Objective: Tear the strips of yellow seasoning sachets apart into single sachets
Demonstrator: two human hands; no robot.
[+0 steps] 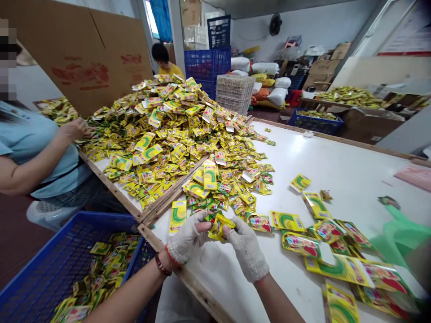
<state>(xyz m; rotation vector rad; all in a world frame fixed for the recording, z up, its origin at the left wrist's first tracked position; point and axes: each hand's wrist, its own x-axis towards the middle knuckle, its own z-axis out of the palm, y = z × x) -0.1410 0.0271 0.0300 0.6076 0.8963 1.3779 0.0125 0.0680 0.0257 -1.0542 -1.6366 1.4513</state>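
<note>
We have a small yellow packet [220,228] just above the near part of the white table [286,157]. Our left hand [188,235] curls its fingers closed on one side of it, and our right hand [247,246] pinches the other (our white gloves [254,264] leave the fingertips bare). Beyond, we see a heap of packets [175,143] across a wooden strip [175,192]; to our left, a blue basket [43,260] holds more, near a seated person in light blue [57,152].

White fingerless gloves [249,252], beaded bracelet [163,264]
</note>
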